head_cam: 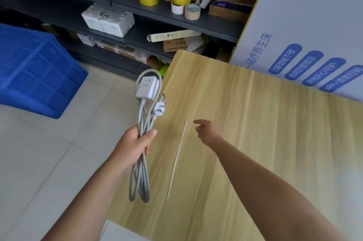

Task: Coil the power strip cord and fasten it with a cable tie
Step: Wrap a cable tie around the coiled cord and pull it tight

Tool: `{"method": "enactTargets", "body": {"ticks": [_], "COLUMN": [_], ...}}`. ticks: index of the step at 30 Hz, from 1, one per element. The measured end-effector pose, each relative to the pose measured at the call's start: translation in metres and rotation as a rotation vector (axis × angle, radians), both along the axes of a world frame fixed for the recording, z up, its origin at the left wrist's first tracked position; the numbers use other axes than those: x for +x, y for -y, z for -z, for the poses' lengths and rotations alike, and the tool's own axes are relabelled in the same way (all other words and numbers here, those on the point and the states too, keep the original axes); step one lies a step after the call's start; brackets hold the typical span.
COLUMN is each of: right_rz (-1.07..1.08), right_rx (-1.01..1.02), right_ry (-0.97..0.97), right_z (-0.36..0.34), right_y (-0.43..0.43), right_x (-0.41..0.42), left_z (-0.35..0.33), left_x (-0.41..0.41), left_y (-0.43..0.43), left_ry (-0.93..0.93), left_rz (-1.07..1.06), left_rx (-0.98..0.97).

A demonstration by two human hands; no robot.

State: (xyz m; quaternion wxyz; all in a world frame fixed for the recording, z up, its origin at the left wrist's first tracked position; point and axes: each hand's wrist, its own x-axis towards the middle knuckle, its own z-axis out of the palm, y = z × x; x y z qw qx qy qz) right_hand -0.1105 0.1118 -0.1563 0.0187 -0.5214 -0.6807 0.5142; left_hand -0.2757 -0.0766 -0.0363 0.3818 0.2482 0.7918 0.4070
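Left hand [135,142] grips the coiled power strip cord [140,162], fingers wrapped tight. Right hand [205,130], fingers loosely spread, hovers beside the cable tie [176,160] at centre of the desk [275,132]; best pinch one end.

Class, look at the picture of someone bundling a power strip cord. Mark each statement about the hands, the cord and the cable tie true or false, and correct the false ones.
1. The left hand grips the coiled cord. True.
2. The cable tie is already fastened around the cord. False: it lies loose on the wooden table.
3. The right hand holds the cable tie. False: it is open and empty beside the tie.
4. The power strip sits above the left hand. True.
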Motion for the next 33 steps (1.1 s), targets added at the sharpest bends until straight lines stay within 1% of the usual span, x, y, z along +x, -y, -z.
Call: {"method": "enactTargets", "body": {"ticks": [1,3,6,7,9,14,15,16,19,21,22,24,26,30,33], "right_rz": [-0.048,-0.073,-0.066,-0.047,0.004,-0.006,0.015,0.068,0.324,0.45,0.469,0.459,0.426,0.39,0.42], "right_rx": [0.079,0.167,0.222,0.233,0.238,0.327,0.321,0.281,0.013,-0.146,-0.199,-0.279,-0.301,-0.221,-0.147], "right_ry": [0.066,0.165,0.337,0.365,0.387,0.385,0.342,0.255,-0.143,-0.332,-0.393,-0.49,-0.552,-0.575,-0.62], "right_z": [0.013,0.033,0.052,0.056,0.064,0.066,0.064,0.06,0.037,0.013,0.0,-0.029,-0.054,-0.101,-0.141], "right_y": [-0.002,-0.003,0.001,0.002,0.005,0.009,0.01,0.011,0.014,0.016,0.017,0.021,0.025,0.022,0.014], "right_x": [-0.012,-0.035,-0.06,-0.065,-0.071,-0.075,-0.075,-0.074,-0.066,-0.055,-0.048,-0.031,-0.01,0.041,0.093], "left_z": [0.005,0.015,0.028,0.032,0.038,0.044,0.043,0.042,0.035,0.027,0.022,0.007,-0.01,-0.05,-0.079], "left_x": [-0.009,-0.022,-0.031,-0.032,-0.033,-0.03,-0.028,-0.026,-0.017,-0.008,-0.001,0.016,0.038,0.094,0.141], "left_y": [0.004,0.012,0.021,0.023,0.023,0.016,0.014,0.011,0.0,-0.01,-0.016,-0.03,-0.044,-0.07,-0.087], "left_ry": [0.004,0.019,0.013,0.01,0.017,0.062,0.063,0.063,0.07,0.078,0.078,0.069,0.07,0.111,0.115], "left_rz": [-0.019,-0.035,-0.024,-0.016,-0.005,0.031,0.04,0.045,0.06,0.078,0.096,0.152,0.205,0.323,0.398], "left_rx": [-0.002,-0.008,-0.055,-0.068,-0.084,-0.09,-0.091,-0.09,-0.079,-0.076,-0.072,-0.055,-0.02,0.085,0.154]}}
